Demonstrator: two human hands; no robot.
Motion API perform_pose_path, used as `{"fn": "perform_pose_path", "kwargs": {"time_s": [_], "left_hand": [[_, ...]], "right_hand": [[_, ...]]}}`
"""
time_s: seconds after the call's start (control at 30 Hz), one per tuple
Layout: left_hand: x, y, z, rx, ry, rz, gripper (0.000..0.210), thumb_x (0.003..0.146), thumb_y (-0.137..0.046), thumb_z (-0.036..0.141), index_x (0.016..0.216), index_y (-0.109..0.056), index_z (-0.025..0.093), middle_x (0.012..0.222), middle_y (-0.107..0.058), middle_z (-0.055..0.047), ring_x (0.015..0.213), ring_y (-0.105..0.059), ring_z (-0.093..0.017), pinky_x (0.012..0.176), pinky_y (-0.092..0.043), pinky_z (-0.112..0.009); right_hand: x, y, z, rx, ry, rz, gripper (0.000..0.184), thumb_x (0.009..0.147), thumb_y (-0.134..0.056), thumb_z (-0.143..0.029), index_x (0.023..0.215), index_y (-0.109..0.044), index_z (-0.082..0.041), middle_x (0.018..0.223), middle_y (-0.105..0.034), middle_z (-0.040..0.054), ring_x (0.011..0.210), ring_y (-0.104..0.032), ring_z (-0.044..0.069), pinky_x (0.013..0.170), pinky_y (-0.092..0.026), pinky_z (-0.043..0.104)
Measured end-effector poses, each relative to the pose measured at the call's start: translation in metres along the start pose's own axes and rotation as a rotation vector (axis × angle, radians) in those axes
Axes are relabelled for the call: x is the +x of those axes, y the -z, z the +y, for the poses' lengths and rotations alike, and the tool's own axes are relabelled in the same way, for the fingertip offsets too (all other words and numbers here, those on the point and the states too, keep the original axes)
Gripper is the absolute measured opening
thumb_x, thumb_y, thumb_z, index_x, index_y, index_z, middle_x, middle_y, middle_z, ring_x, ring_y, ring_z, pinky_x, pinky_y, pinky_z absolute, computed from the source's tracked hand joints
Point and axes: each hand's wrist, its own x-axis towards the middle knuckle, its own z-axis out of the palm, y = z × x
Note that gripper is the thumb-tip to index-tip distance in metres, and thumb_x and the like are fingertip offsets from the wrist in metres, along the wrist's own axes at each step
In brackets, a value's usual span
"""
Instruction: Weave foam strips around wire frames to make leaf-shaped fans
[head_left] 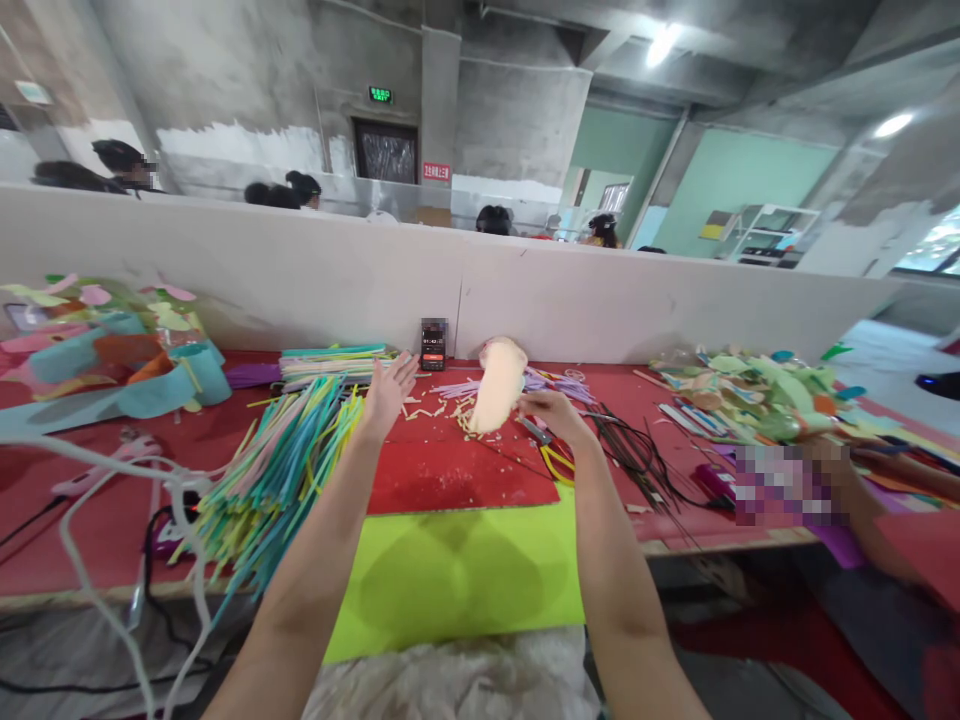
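My left hand (pixel 390 392) is raised over the table with its fingers stretched out, holding nothing. A bundle of long green, yellow, pink and blue strips (pixel 281 470) lies beside its forearm. My right hand (pixel 553 412) has its fingers drawn together at the right edge of a cream-coloured rounded piece (pixel 498 388); whatever the fingertips hold is too small to make out. Just below that hand lies a tool with yellow handles (pixel 556 464), partly hidden by the wrist. Small pale scraps (pixel 427 408) are scattered around the cream piece.
A red board (pixel 450 478) and a lime-green sheet (pixel 465 580) lie in front of me. A phone (pixel 433 345) leans against the white partition (pixel 337 270). White cables (pixel 191 540) hang at the left. Dark rods (pixel 637 455) and a co-worker's arm (pixel 844 490) are on the right.
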Motion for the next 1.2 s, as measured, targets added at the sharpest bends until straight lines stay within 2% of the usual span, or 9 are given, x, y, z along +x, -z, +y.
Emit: {"fn": "perform_pose_path", "kwargs": {"time_s": [0.23, 0.33, 0.43, 0.53, 0.7, 0.87, 1.0, 1.07, 1.2], "left_hand": [[0.003, 0.005, 0.001, -0.013, 0.024, 0.003, 0.067, 0.084, -0.026, 0.065, 0.124, -0.054, 0.019, 0.141, -0.043, -0.011, 0.133, -0.035, -0.021, 0.111, -0.021, -0.037], [-0.003, -0.002, -0.004, -0.008, 0.042, 0.004, 0.063, 0.084, -0.032, 0.064, 0.122, -0.055, 0.019, 0.137, -0.048, -0.011, 0.129, -0.04, -0.021, 0.11, -0.025, -0.036], [-0.015, -0.014, -0.015, -0.007, 0.079, 0.012, 0.048, 0.083, -0.047, 0.053, 0.116, -0.058, 0.02, 0.127, -0.057, -0.01, 0.12, -0.051, -0.022, 0.105, -0.034, -0.038], [-0.027, -0.025, -0.029, -0.043, 0.035, 0.092, 0.033, 0.078, -0.061, 0.035, 0.107, -0.061, 0.018, 0.112, -0.066, -0.008, 0.104, -0.062, -0.02, 0.097, -0.042, -0.036], [-0.034, -0.035, -0.038, -0.114, -0.034, 0.24, 0.023, 0.074, -0.066, 0.027, 0.096, -0.062, 0.02, 0.092, -0.071, -0.003, 0.085, -0.067, -0.015, 0.091, -0.047, -0.034], [-0.036, -0.043, -0.032, -0.155, -0.007, 0.267, 0.024, 0.079, -0.058, 0.036, 0.096, -0.062, 0.02, 0.096, -0.07, -0.004, 0.086, -0.066, -0.014, 0.085, -0.049, -0.031], [-0.038, -0.051, -0.031, -0.163, -0.02, 0.271, 0.026, 0.079, -0.06, 0.037, 0.099, -0.062, 0.02, 0.098, -0.07, -0.004, 0.086, -0.066, -0.014, 0.078, -0.05, -0.025], [-0.039, -0.056, -0.033, -0.158, -0.032, 0.286, 0.032, 0.08, -0.057, 0.044, 0.102, -0.061, 0.02, 0.101, -0.069, -0.005, 0.088, -0.065, -0.014, 0.076, -0.05, -0.024], [-0.036, -0.064, -0.039, -0.162, -0.004, 0.264, 0.054, 0.082, -0.038, 0.064, 0.103, -0.061, 0.02, 0.107, -0.068, -0.007, 0.098, -0.064, -0.019, 0.08, -0.052, -0.03]], "right_hand": [[0.004, -0.004, 0.013, -0.047, -0.035, 0.014, 0.035, 0.08, -0.055, -0.045, 0.079, -0.072, -0.014, 0.071, -0.069, 0.0048, 0.068, -0.06, 0.018, 0.069, -0.044, 0.029], [0.003, -0.01, 0.012, -0.088, -0.017, 0.046, 0.034, 0.081, -0.055, -0.043, 0.077, -0.072, -0.015, 0.072, -0.069, 0.0044, 0.067, -0.06, 0.018, 0.07, -0.044, 0.029], [0.0, -0.022, 0.006, -0.086, 0.007, 0.091, 0.032, 0.082, -0.054, -0.042, 0.084, -0.072, -0.016, 0.075, -0.07, 0.0046, 0.071, -0.06, 0.019, 0.074, -0.046, 0.031], [-0.004, -0.039, 0.001, -0.059, 0.05, 0.145, 0.03, 0.084, -0.053, -0.041, 0.089, -0.072, -0.018, 0.083, -0.071, 0.0053, 0.079, -0.062, 0.02, 0.08, -0.046, 0.033], [-0.014, -0.067, -0.005, -0.083, 0.008, 0.302, 0.031, 0.085, -0.052, -0.041, 0.092, -0.072, -0.019, 0.09, -0.071, 0.008, 0.083, -0.064, 0.022, 0.081, -0.047, 0.034], [-0.028, -0.088, -0.009, -0.13, -0.029, 0.394, 0.033, 0.086, -0.05, -0.042, 0.094, -0.071, -0.019, 0.088, -0.072, 0.0085, 0.075, -0.064, 0.022, 0.075, -0.049, 0.033], [-0.035, -0.106, -0.016, -0.173, -0.008, 0.49, 0.033, 0.088, -0.047, -0.04, 0.097, -0.07, -0.019, 0.094, -0.071, 0.0099, 0.082, -0.064, 0.022, 0.079, -0.047, 0.033], [-0.038, -0.113, -0.02, -0.188, -0.011, 0.518, 0.034, 0.089, -0.045, -0.04, 0.1, -0.07, -0.019, 0.096, -0.07, 0.0105, 0.084, -0.064, 0.022, 0.08, -0.047, 0.033], [-0.043, -0.125, -0.025, -0.216, -0.04, 0.562, 0.036, 0.091, -0.042, -0.04, 0.102, -0.069, -0.019, 0.097, -0.069, 0.011, 0.086, -0.064, 0.022, 0.081, -0.046, 0.033]]}}
